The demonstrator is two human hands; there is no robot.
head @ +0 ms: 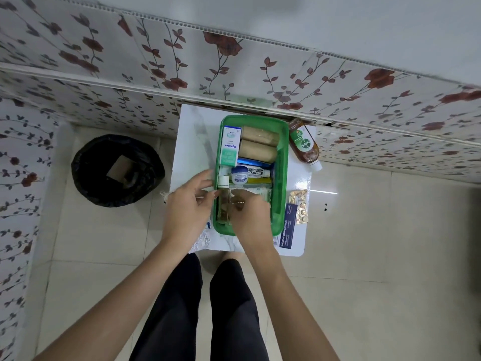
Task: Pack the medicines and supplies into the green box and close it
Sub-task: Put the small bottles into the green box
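Fingers [208, 195] of the left hand [188, 207] curl loosely at the near left wall of the green box [282, 178], touching the small clear bottle [223, 201] with the white cap that lies along that wall; whether they pinch it or only steady it I cannot tell. The right hand [250, 214] reaches into the near end of the box, its fingertips bent down onto the bottle or the white packet beside it, and its grip is likewise unclear. The box sits in the middle of the small white table [192, 142], its far end close to the far edge against the wall. Packing looks well along: the Optibex carton [230, 145], two tan rolls [257, 144], a tube, a small white jar [239, 175] and flat packets already lie inside. Still outside are the Dettol bottle [304, 144], lying at the far right corner and touching the box wall, the gold blister strips [300, 205] and the dressings carton [287, 225] near the right edge, plus a foil piece at the near left edge. No lid shows, so closing is not yet done. Free room inside is mainly a strip along the right wall; the table's right margin is narrow, and the dressings carton reaches nearly to the near edge.
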